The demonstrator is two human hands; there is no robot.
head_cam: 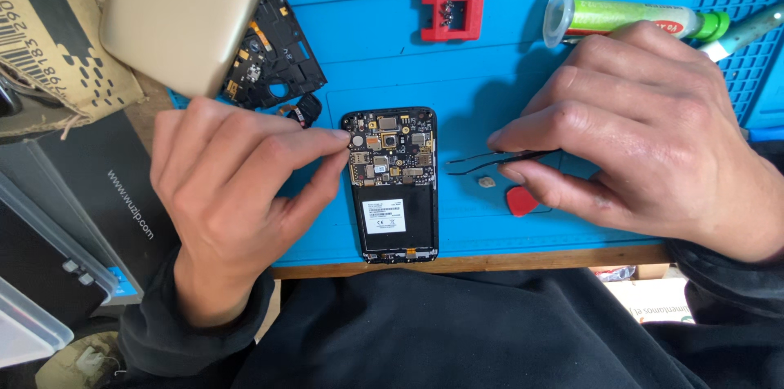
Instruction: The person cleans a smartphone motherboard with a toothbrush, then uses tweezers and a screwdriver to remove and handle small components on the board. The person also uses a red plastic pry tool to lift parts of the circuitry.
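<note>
At the far left lies one cardboard box (45,38), and beside it one gold back cover (184,13) tilts over the edge of the blue work mat (490,54). Just right of the cover sits one black inner frame (273,58) with cut-outs. The left hand (233,193) has its fingers curled, thumb and forefinger pinched together at the upper left edge of the one opened phone (392,185); whether anything sits between the fingertips cannot be told. The phone lies flat in the middle of the mat, near its front edge, circuit board exposed at the top and one battery (390,217) with a white label below. Above it stands one small red block (452,13). To the right, one pair of black tweezers (490,160) is gripped by the right hand (645,128), tips pointing toward the phone but apart from it. Beneath the tweezers lie one small pale chip (487,182) and one red pick (521,201). Behind the right hand rests one green tube (637,20).
</note>
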